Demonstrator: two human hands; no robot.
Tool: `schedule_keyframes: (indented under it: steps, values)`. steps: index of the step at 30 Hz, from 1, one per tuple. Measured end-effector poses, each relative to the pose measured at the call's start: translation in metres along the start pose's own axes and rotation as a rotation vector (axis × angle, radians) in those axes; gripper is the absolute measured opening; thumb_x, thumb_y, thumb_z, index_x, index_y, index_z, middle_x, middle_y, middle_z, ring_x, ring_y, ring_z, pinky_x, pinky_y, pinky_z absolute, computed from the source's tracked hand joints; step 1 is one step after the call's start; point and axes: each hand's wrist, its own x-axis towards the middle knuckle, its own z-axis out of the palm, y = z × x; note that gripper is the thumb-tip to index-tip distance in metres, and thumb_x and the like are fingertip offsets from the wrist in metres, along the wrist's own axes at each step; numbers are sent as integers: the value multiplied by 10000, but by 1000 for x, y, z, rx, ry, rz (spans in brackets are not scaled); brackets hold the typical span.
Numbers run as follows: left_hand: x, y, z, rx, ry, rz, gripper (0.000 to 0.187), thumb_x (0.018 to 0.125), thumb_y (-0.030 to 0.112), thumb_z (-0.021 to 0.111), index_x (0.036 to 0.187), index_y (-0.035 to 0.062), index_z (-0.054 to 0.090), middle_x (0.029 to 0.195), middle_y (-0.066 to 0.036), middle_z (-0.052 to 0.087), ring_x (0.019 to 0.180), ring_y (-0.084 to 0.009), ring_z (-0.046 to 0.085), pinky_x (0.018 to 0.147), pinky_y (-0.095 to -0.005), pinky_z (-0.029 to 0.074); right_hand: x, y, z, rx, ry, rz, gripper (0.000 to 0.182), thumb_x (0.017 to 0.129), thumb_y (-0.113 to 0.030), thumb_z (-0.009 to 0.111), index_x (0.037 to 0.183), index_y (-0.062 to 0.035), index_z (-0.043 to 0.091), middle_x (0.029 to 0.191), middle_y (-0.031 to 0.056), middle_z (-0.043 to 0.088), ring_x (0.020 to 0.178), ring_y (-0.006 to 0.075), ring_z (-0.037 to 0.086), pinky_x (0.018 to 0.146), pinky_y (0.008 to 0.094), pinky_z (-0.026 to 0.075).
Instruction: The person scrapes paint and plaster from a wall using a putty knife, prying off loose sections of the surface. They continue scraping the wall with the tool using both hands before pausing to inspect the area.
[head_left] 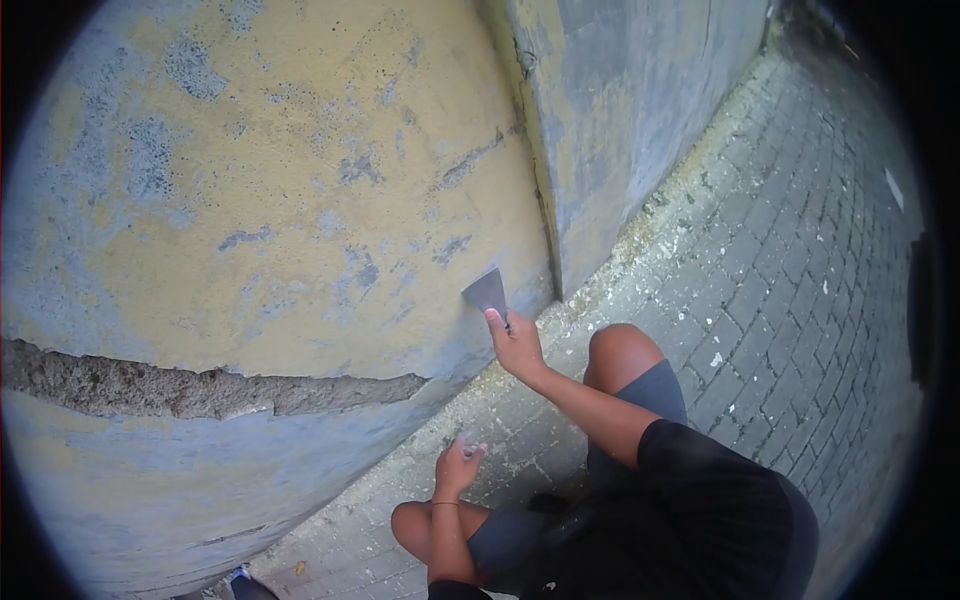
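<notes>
My right hand (518,345) is closed around the handle of a putty knife, a wide-bladed scraper (486,291). The blade's broad edge is up against the lower part of a wall (330,220) with flaking yellow paint and grey patches. My left hand (457,472) hangs in front of my knee, loosely curled with thumb and fingers apart. Its fingertips look whitish and dusty, and I see nothing held in it.
A long rough gouge (200,390) runs across the wall. Right of the scraper a vertical edge (540,170) juts out, with a second wall face (630,110) beyond. Paint flakes litter the brick paving (770,280). My bent knees (622,355) are close to the wall.
</notes>
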Motion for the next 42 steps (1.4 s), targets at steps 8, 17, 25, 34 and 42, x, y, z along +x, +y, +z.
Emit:
schedule_keyframes:
  steps: [8, 17, 25, 34, 42]
  values:
    - [-4, -5, 5, 25, -24, -28, 547, 834, 423, 651, 1222, 49, 561, 1050, -150, 675, 857, -292, 673, 787, -385, 511, 3, -2, 5, -17, -11, 45, 469, 955, -458, 493, 926, -13, 635, 605, 151, 545, 531, 226, 528, 549, 357, 438]
    - [5, -7, 1, 28, -40, -11, 556, 835, 421, 652, 1226, 39, 549, 1037, -162, 673, 841, -290, 676, 765, -394, 514, 6, -15, 8, -12, -25, 22, 485, 952, -481, 481, 980, -26, 646, 612, 153, 552, 550, 215, 542, 559, 350, 436]
    - [10, -10, 2, 20, -34, -11, 513, 837, 411, 652, 1185, 44, 573, 1035, -159, 671, 830, -296, 675, 753, -393, 515, -3, -36, -1, 78, -87, 59, 496, 942, -469, 516, 880, 9, 628, 580, 132, 513, 531, 190, 483, 541, 343, 421]
    - [1, -8, 7, -6, -42, -16, 501, 836, 408, 653, 1181, 51, 580, 1034, -168, 670, 840, -314, 672, 760, -395, 514, -4, -20, 6, 127, -101, 60, 509, 947, -447, 521, 765, 25, 579, 571, 142, 509, 520, 188, 468, 530, 345, 415]
    - [0, -10, 7, 12, -40, 9, 504, 846, 404, 642, 1198, 53, 563, 1032, -155, 675, 845, -301, 674, 758, -396, 516, -7, -4, 5, 83, -90, 100, 527, 945, -466, 515, 760, 23, 588, 567, 155, 507, 521, 201, 468, 535, 359, 416]
